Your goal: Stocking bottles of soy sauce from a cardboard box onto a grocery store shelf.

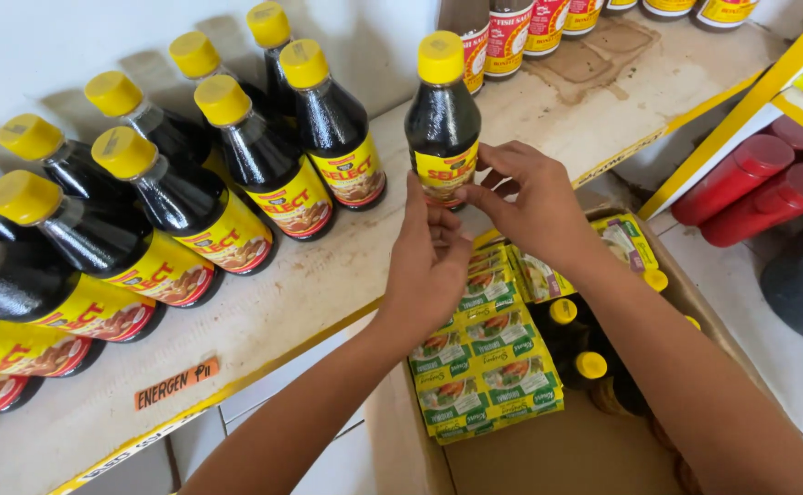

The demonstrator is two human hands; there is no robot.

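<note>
A dark sauce bottle (443,119) with a yellow cap and a yellow-and-red label stands upright on the white shelf (328,275), a little apart from the rows of like bottles (236,174) on its left. My left hand (427,257) and my right hand (531,197) meet at the bottle's base, fingertips touching its label from either side. Both forearms reach up from the lower edge of the head view.
Below the shelf an open cardboard box (548,449) holds green-and-yellow packets (484,357) and several yellow-capped bottles (585,348). More bottles with red labels (520,27) stand at the shelf's back. Red containers (759,179) lie on a lower shelf at the right, by a yellow shelf edge (750,101).
</note>
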